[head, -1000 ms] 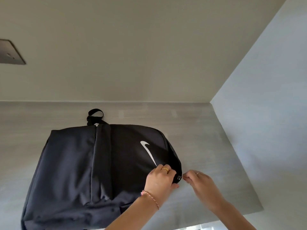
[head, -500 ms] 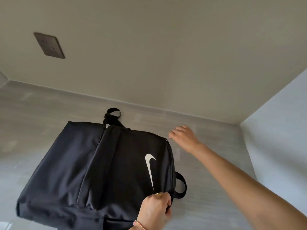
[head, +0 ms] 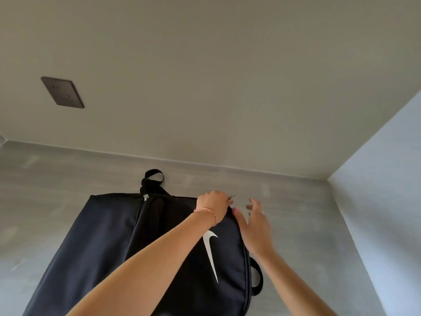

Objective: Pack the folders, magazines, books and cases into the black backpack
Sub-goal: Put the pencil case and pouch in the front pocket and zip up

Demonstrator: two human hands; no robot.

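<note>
The black backpack [head: 109, 242] lies flat on the grey table, its white swoosh logo [head: 210, 252] facing up and a carry loop [head: 155, 175] at the far end. My left hand [head: 213, 205], with a bracelet on the wrist, is clenched on the backpack's far right corner. Just right of that corner my right hand [head: 255, 224] hovers with its fingers spread, its thumb against the bag's side edge. A strap loop [head: 258, 278] sticks out on the bag's right side. The zipper pull [head: 145, 197] sits at the far edge. No folders, magazines, books or cases are in view.
The grey table [head: 307, 236] meets a beige wall at the back and a pale wall [head: 387, 201] on the right. A dark socket plate [head: 62, 92] is fixed on the back wall, upper left.
My left hand has moved from the bag's near right edge up to its far right corner. My right hand has drawn in beside that corner. The view has tilted slightly.
</note>
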